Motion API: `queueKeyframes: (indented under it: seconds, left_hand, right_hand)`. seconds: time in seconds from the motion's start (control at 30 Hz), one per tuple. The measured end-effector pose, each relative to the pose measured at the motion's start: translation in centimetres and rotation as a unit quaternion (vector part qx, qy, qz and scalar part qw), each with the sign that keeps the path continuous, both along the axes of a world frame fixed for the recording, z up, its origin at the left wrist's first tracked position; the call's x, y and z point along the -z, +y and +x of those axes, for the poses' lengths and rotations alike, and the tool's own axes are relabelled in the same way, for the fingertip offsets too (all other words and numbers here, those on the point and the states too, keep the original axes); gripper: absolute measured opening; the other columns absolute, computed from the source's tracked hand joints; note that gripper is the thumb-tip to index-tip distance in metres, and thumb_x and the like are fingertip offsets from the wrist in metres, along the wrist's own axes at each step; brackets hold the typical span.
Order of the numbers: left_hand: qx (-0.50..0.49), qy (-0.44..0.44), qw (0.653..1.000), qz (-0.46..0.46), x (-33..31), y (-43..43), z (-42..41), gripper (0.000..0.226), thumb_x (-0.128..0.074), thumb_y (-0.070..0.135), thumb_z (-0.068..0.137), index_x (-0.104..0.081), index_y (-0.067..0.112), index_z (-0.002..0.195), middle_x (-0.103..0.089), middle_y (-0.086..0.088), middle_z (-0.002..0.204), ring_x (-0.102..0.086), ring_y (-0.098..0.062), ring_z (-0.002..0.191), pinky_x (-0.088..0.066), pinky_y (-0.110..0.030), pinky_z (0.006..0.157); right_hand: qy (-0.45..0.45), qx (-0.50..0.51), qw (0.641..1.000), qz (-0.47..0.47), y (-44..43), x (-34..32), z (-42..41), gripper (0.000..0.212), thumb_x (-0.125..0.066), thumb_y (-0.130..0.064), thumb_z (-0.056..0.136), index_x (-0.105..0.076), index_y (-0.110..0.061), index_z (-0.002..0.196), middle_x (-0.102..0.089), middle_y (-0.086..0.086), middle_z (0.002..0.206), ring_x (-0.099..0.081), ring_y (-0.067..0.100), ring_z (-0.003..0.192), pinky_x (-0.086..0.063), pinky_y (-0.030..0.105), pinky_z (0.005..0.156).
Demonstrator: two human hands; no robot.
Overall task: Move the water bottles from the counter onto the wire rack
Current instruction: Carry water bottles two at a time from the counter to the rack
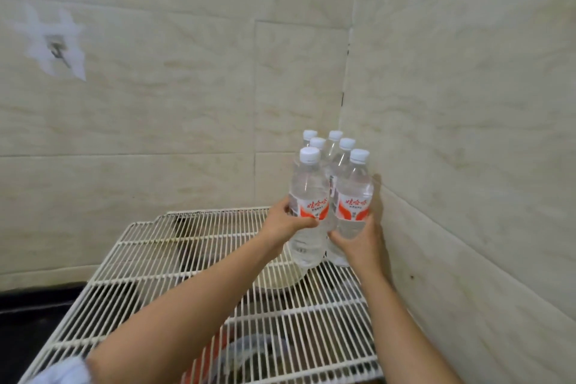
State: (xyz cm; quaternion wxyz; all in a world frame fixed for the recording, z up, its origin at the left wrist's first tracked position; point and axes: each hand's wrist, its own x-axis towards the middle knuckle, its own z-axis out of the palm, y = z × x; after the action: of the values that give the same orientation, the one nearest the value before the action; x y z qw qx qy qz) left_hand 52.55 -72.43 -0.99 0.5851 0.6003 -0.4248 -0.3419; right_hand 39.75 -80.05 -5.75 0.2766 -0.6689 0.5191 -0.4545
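metal hook (57, 51) on the tiled wall far left. white wire rack (174, 246) sits over a dark counter (37, 315), white bowl (280, 277) under it. left hand (285, 223) grips the front-left bottle (307, 193) at the label's lower edge: thumb across the front, fingers curled round its left side. right hand (361, 240) grips the front-right bottle (353, 193) the same way, fingers (377, 206) wrapped round its right side. both bottles are upright and side by side, bases at rack level in the back right corner. four rear bottles (344, 150) stand just behind, caps on.
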Motion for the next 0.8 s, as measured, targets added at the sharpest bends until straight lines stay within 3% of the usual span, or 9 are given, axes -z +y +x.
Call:
queueKeyframes:
  seconds: [0.13,0.27,0.37,0.47,0.53,0.6,0.7,0.8]
  left_hand:
    - [0.022,-0.017,1.000,0.002,0.0,-2.4,-0.6,0.044,-0.069,-0.001,0.071,-0.053,0.011,0.110,-0.060,0.005,0.090,-0.057,-0.011,0.086,-0.046,-0.022,0.070]
    - [0.060,-0.028,0.997,0.032,-0.4,-3.3,0.0,0.047,-0.066,-0.002,0.073,-0.050,0.011,0.116,-0.061,-0.003,0.106,-0.058,-0.010,0.086,-0.050,-0.028,0.079]
    - [0.032,-0.039,0.998,0.024,0.3,-3.4,0.4,0.057,-0.070,0.002,0.071,-0.043,0.015,0.120,-0.057,0.001,0.103,-0.057,-0.006,0.086,-0.049,-0.023,0.069]
    - [0.004,-0.019,1.000,0.019,1.2,-3.4,0.6,0.067,-0.073,0.007,0.070,-0.038,0.013,0.126,-0.054,-0.005,0.119,-0.058,-0.017,0.100,-0.051,-0.036,0.088]
    - [-0.004,-0.031,0.999,0.029,2.0,-3.0,0.5,0.068,-0.072,0.011,0.071,-0.037,0.013,0.130,-0.048,-0.009,0.133,-0.052,-0.024,0.114,-0.044,-0.040,0.100]
    - [-0.021,-0.064,0.996,0.049,3.1,-2.2,0.6,0.067,-0.069,0.016,0.076,-0.034,0.013,0.133,-0.044,-0.007,0.138,-0.046,-0.024,0.121,-0.041,-0.033,0.096]
    - [-0.064,-0.091,0.989,0.095,4.5,-0.3,1.6,0.059,-0.064,0.024,0.081,-0.037,0.013,0.132,-0.043,-0.010,0.138,-0.048,-0.025,0.118,-0.044,-0.030,0.083]
    - [-0.102,-0.108,0.983,0.106,4.6,2.3,3.6,0.046,-0.059,0.022,0.085,-0.044,0.008,0.126,-0.049,-0.014,0.132,-0.052,-0.024,0.111,-0.047,-0.025,0.077]
  right_hand:
    - [-0.052,-0.034,0.998,0.017,-0.7,0.1,-0.2,0.065,-0.078,-0.021,0.068,-0.046,-0.021,0.125,-0.059,0.003,0.126,-0.057,0.023,0.112,-0.048,0.040,0.095]
    - [-0.090,-0.055,0.994,0.027,-1.6,0.3,0.1,0.070,-0.078,-0.014,0.068,-0.044,-0.018,0.129,-0.057,0.004,0.129,-0.054,0.023,0.118,-0.046,0.043,0.100]
    - [-0.099,-0.064,0.992,0.036,-2.3,0.8,0.2,0.075,-0.077,-0.014,0.068,-0.040,-0.019,0.132,-0.055,0.005,0.132,-0.053,0.023,0.120,-0.045,0.046,0.100]
    - [-0.103,-0.063,0.992,0.027,-2.4,1.1,0.5,0.080,-0.077,-0.016,0.069,-0.034,-0.019,0.136,-0.050,0.005,0.136,-0.050,0.024,0.124,-0.044,0.044,0.101]
    - [-0.108,-0.037,0.992,-0.056,-1.4,0.9,0.6,0.082,-0.075,-0.018,0.072,-0.029,-0.015,0.140,-0.043,0.003,0.139,-0.042,0.019,0.128,-0.039,0.036,0.103]
    - [-0.070,0.044,0.978,-0.193,-0.5,0.5,0.7,0.066,-0.067,-0.028,0.077,-0.037,-0.011,0.133,-0.048,0.011,0.132,-0.044,0.023,0.119,-0.042,0.036,0.096]
    - [-0.021,0.098,0.918,-0.383,-0.1,0.2,1.1,0.041,-0.049,-0.032,0.079,-0.045,-0.009,0.112,-0.052,0.016,0.113,-0.047,0.024,0.101,-0.047,0.034,0.082]
    - [0.019,0.053,0.842,-0.536,0.7,0.1,2.0,0.015,-0.046,-0.019,0.084,-0.050,-0.009,0.094,-0.046,0.009,0.105,-0.045,0.024,0.096,-0.041,0.031,0.085]
